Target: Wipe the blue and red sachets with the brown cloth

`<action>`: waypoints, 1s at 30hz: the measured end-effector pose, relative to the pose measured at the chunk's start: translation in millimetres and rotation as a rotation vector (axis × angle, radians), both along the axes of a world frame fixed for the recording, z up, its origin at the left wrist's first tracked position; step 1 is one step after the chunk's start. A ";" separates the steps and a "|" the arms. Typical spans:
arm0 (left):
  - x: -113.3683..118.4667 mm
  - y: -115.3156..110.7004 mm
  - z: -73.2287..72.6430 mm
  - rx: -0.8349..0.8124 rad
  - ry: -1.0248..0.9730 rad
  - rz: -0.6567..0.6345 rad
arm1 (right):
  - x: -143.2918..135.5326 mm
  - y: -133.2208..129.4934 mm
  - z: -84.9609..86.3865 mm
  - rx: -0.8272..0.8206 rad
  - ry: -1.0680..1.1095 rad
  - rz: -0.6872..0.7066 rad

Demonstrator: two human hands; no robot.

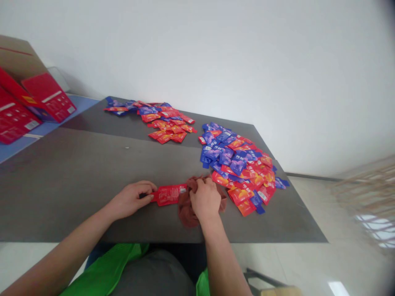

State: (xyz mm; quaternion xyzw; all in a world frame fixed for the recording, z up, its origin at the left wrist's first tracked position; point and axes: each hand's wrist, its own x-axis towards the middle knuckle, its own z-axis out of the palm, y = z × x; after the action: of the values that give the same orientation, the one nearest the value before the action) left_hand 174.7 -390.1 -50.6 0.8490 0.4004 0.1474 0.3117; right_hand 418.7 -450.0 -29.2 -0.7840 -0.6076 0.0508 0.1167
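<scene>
A red pouch [169,195] lies flat on the dark tabletop in front of me, printed side with a barcode facing up. My left hand [135,199] pinches its narrow left end between thumb and fingers. Bunched over the pouch's right end is a brown cloth [187,210]. My right hand [206,196] grips that cloth from above and presses it down, so the pouch's right edge is hidden. Just right of the cloth, a large heap of red and purple pouches [240,164] spreads over the table.
A second, looser heap of similar pouches [166,119] lies farther back, near the wall. At the left, red cardboard boxes [51,96] stand on a blue surface [82,105]. The grey table's [77,164] right edge drops to a pale floor, with a stool [280,291] below.
</scene>
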 end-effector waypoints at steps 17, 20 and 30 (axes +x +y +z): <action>0.0 0.7 3.2 0.011 0.037 0.001 | -3.5 -1.9 9.7 0.041 0.071 0.127; 1.0 1.4 3.2 0.007 0.023 -0.015 | -18.4 -5.8 6.5 0.066 0.086 0.207; -0.6 0.8 0.7 -0.025 0.007 0.007 | 25.7 -4.1 -0.5 0.037 0.024 -0.116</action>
State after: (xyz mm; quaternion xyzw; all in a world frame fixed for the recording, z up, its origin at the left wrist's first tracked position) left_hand 174.1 -389.4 -49.9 0.8441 0.4064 0.1407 0.3203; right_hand 444.4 -454.1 -29.7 -0.8148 -0.5607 0.0422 0.1414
